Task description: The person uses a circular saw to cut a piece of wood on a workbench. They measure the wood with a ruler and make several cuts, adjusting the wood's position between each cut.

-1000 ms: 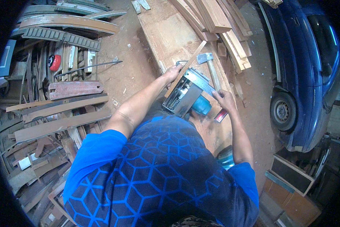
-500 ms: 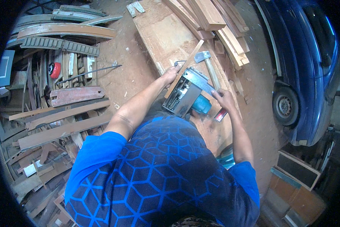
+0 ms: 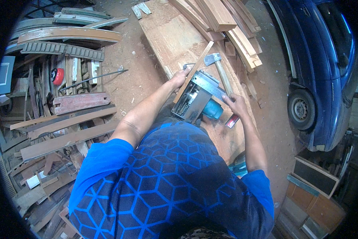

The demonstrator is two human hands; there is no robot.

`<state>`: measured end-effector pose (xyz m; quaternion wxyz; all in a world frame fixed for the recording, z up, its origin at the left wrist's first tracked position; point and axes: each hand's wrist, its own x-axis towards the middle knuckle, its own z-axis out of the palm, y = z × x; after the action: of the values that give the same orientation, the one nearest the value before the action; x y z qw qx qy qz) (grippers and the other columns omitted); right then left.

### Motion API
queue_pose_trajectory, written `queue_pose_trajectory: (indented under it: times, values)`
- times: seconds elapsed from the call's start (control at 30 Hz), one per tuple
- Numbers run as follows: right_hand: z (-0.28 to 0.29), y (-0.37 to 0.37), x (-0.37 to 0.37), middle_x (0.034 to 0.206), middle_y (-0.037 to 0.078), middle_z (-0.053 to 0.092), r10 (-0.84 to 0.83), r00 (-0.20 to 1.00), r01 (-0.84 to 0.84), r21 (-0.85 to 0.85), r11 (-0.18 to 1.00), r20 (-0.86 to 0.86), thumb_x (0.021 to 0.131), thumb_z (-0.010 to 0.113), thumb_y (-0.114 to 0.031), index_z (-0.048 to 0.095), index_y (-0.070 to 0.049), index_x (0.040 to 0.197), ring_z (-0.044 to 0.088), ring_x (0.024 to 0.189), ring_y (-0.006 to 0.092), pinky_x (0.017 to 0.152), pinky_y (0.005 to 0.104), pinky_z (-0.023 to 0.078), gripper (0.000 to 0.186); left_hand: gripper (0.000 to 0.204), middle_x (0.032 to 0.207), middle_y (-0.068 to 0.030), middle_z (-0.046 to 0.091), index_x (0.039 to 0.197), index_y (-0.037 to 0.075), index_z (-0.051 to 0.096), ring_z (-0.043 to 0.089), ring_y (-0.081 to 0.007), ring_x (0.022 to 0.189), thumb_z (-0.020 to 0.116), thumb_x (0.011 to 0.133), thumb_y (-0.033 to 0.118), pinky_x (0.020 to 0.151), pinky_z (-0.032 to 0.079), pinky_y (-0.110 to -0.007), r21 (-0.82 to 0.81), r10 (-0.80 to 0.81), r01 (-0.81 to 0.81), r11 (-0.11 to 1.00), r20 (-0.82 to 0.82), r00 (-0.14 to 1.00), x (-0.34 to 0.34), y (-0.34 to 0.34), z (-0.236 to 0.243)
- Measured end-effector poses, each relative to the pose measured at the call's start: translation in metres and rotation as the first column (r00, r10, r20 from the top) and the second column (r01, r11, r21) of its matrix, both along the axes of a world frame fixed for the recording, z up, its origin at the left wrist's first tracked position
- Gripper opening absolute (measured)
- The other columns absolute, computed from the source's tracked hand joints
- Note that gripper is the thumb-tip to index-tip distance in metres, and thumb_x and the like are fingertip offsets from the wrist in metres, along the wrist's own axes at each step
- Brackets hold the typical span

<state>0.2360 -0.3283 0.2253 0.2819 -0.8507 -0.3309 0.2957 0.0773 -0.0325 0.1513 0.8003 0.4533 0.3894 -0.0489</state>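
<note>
A teal power tool (image 3: 212, 108) with a metal base and exposed mechanism lies on its side on the wooden bench (image 3: 164, 28). My left hand (image 3: 180, 78) grips a thin wooden strip (image 3: 200, 57) held along the tool's upper-left side. My right hand (image 3: 236, 104) holds a steel try square (image 3: 214, 88) with a red-trimmed handle, its blade lying across the tool's metal base. An axe (image 3: 211, 59) with a pale wooden handle lies on the bench just beyond the tool. A second teal object (image 3: 237, 168) is partly hidden by my right arm.
Stacked timber (image 3: 219, 15) covers the bench's far right. Piles of old planks (image 3: 67, 36) fill the left side, with a red round object (image 3: 57, 76) among them. A blue car (image 3: 326, 79) stands at the right, framed panels (image 3: 315, 177) behind it near the lower right.
The view has shifted very slightly, so the bench and car sit a little differently in the frame. Both hands keep the same hold and position on the tool, strip and square.
</note>
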Motion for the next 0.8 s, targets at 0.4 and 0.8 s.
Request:
queue_pose_trajectory:
  times: [0.4,0.8]
  values:
    - [-0.001,-0.001,-0.002,0.064,0.006,0.06,-0.017,0.999,0.016,-0.031,0.999,-0.039,0.09,0.071,-0.051,0.069,0.002,0.081,0.055,0.063,0.014,0.06,0.0348,0.044,0.054,0.047,0.092,-0.0102,0.069,0.115,0.004,0.062,0.067,-0.0178,0.07,0.04,0.108,0.045,0.061,0.059,-0.036,0.038,-0.002,0.0,0.999,0.05,0.999,0.002,0.003,-0.011]
    - [-0.017,-0.028,0.015,0.061,0.007,0.06,-0.466,0.879,0.442,0.193,0.876,0.102,0.095,0.069,-0.044,0.068,0.002,0.083,0.058,0.054,0.0169,0.053,0.0354,0.046,0.047,0.046,0.089,-0.0087,0.069,0.116,0.004,0.064,0.066,-0.0162,0.07,0.039,0.109,0.042,0.063,0.057,-0.033,0.015,-0.001,0.0,1.0,0.112,0.994,0.002,-0.002,0.007]
